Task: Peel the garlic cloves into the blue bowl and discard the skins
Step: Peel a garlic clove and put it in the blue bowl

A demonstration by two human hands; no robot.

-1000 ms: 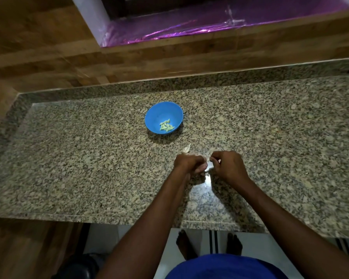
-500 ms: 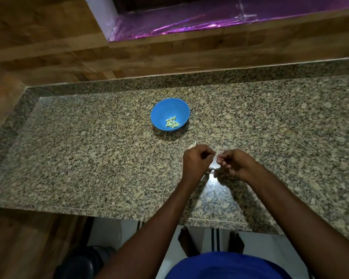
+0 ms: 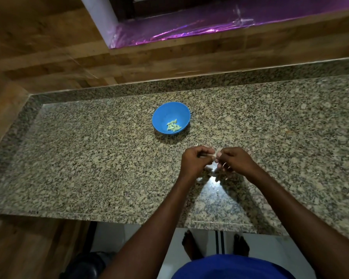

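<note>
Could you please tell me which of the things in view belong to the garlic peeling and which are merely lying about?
Part of the job:
- blue bowl holding peeled cloves
- left hand and right hand, both pinching a small garlic clove between them

Just there:
- granite counter
- purple foil on the ledge behind
- dark object on the floor, unclear what

Bowl point(image 3: 163, 117) on counter point(image 3: 89, 158), behind hands point(image 3: 215, 158).
</note>
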